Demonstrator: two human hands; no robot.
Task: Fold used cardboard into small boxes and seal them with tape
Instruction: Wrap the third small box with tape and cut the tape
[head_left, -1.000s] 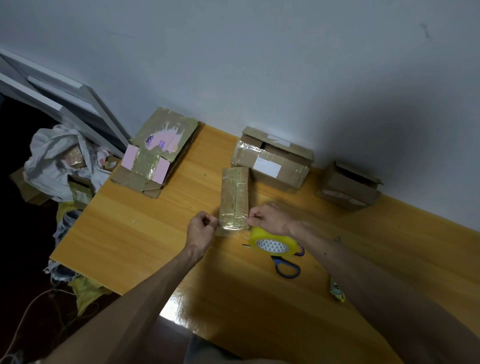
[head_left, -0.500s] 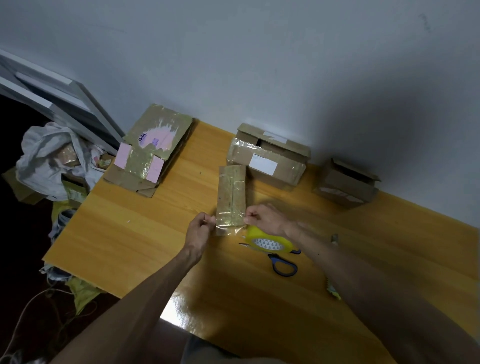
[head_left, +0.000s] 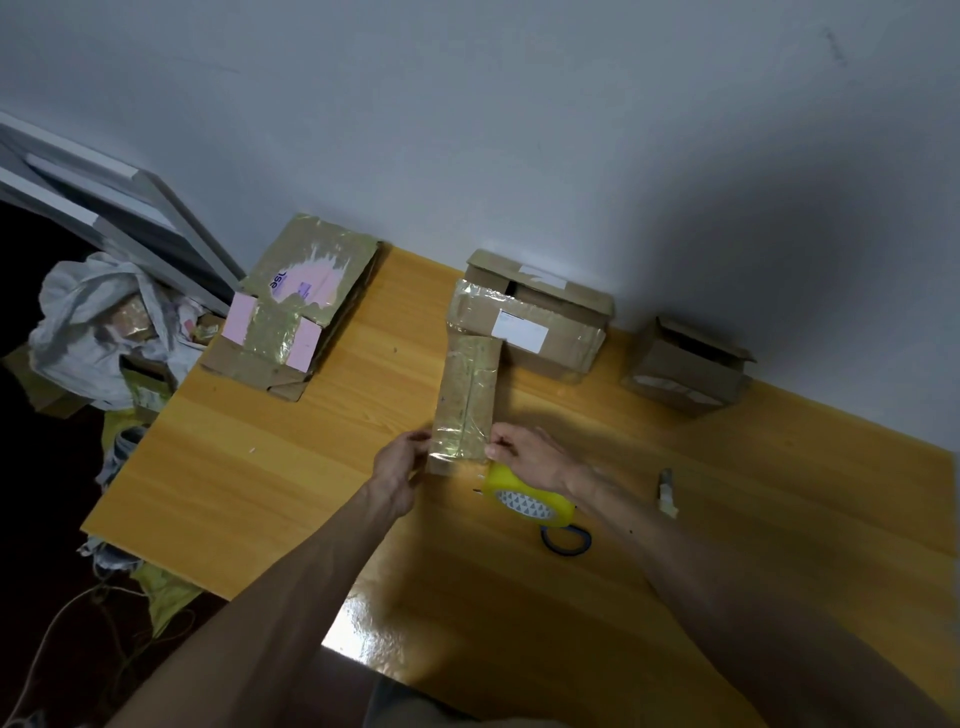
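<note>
1. A narrow tape-covered box (head_left: 467, 389) lies lengthwise mid-bench (head_left: 260, 493), its far end by a larger taped box (head_left: 540, 322) at the back edge.
2. The left hand (head_left: 397, 467) pinches its near left corner; the right hand (head_left: 524, 457) pinches its near right corner.
3. A yellow tape roll (head_left: 524, 501) lies just under the right wrist, beside blue-handled scissors (head_left: 566, 538).
4. Flattened cardboard (head_left: 296, 312) sits at the back left corner.
</note>
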